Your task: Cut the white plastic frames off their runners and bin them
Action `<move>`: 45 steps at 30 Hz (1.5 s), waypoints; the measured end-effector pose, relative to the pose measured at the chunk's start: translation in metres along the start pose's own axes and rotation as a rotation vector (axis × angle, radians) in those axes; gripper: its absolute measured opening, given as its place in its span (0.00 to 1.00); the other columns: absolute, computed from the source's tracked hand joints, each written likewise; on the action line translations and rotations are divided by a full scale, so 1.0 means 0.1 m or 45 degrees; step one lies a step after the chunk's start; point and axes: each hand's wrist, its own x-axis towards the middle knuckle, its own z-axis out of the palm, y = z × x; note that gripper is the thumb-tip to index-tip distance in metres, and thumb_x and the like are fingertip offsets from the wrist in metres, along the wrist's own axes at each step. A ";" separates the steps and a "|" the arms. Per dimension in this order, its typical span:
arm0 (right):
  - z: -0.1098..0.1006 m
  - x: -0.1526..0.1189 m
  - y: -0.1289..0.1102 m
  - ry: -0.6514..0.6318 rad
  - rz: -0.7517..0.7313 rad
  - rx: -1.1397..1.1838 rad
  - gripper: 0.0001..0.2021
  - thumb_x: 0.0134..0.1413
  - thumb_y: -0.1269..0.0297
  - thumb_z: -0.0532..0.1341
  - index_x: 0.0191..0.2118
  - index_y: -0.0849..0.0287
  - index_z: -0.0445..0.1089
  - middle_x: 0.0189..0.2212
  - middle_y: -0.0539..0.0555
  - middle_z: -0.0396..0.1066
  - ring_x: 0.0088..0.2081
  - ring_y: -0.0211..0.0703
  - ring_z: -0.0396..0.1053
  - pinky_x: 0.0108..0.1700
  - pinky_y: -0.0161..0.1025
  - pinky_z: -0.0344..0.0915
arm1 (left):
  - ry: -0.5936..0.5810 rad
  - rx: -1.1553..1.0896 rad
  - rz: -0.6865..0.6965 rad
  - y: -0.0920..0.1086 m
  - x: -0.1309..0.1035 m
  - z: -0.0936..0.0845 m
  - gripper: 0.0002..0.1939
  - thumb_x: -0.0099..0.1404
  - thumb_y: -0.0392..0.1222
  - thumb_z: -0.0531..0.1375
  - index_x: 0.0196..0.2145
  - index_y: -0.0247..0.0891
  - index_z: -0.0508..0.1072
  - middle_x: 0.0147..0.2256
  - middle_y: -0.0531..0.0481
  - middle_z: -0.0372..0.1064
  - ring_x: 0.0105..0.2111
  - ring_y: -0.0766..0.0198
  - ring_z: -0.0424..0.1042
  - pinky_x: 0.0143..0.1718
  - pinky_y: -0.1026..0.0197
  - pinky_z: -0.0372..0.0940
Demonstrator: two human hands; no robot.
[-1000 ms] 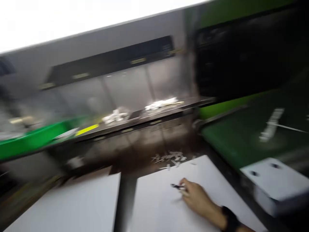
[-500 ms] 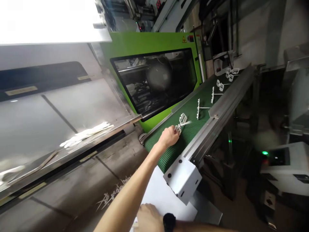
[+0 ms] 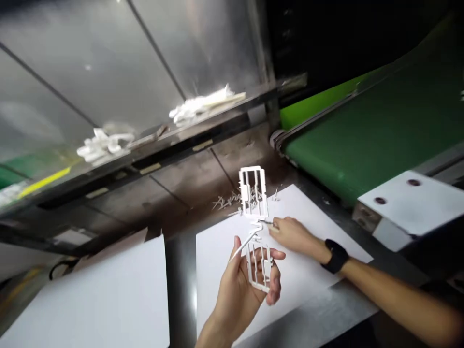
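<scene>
My left hand (image 3: 241,290) holds up a white moulded plastic part (image 3: 245,193), its lower frame among the fingers. Two slotted rectangular frames make up this part, joined in the middle by a thin sprue that slants down to my thumb. Wearing a black watch, my right hand (image 3: 292,234) is closed just right of the joint. From its fingertips a slim tool with a dark tip (image 3: 268,223) points at the joint; its kind is too small and blurred to tell. Beneath both hands lies a white sheet (image 3: 221,241).
Behind the sheet are several white sprue scraps (image 3: 226,199). A ledge above carries white gloves (image 3: 203,107) and another white bundle (image 3: 103,145). The green conveyor belt (image 3: 362,145) runs at right, with a white bracket (image 3: 413,203) at its end. A white panel (image 3: 119,295) stands at lower left.
My left hand has lifted the white plastic part off the belt and brought it over the sheet. My right hand is now beside the part. The view has swung left and down.
</scene>
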 end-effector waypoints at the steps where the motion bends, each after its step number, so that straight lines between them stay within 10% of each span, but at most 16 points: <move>1: 0.00 0.02 0.04 -0.018 0.020 0.045 0.13 0.78 0.56 0.65 0.42 0.61 0.75 0.38 0.54 0.76 0.40 0.48 0.76 0.48 0.48 0.75 | 0.028 -0.066 -0.022 -0.01 -0.03 -0.12 0.41 0.80 0.72 0.50 0.50 0.26 0.79 0.28 0.48 0.66 0.25 0.69 0.67 0.32 0.67 0.65; 11: -0.09 -0.03 0.08 -0.279 0.023 0.688 0.21 0.77 0.47 0.58 0.34 0.56 0.67 0.29 0.52 0.70 0.32 0.45 0.68 0.37 0.41 0.65 | 0.257 -0.051 0.036 -0.08 0.07 -0.91 0.40 0.79 0.75 0.46 0.52 0.34 0.78 0.31 0.51 0.63 0.25 0.69 0.63 0.31 0.66 0.63; 45: -0.08 -0.20 -0.01 -0.269 0.080 0.977 0.18 0.81 0.49 0.60 0.37 0.53 0.65 0.33 0.50 0.63 0.39 0.50 0.61 0.46 0.46 0.56 | 0.397 -0.372 -0.178 0.03 0.08 -0.83 0.32 0.83 0.60 0.47 0.48 0.31 0.80 0.36 0.42 0.72 0.31 0.62 0.71 0.35 0.62 0.65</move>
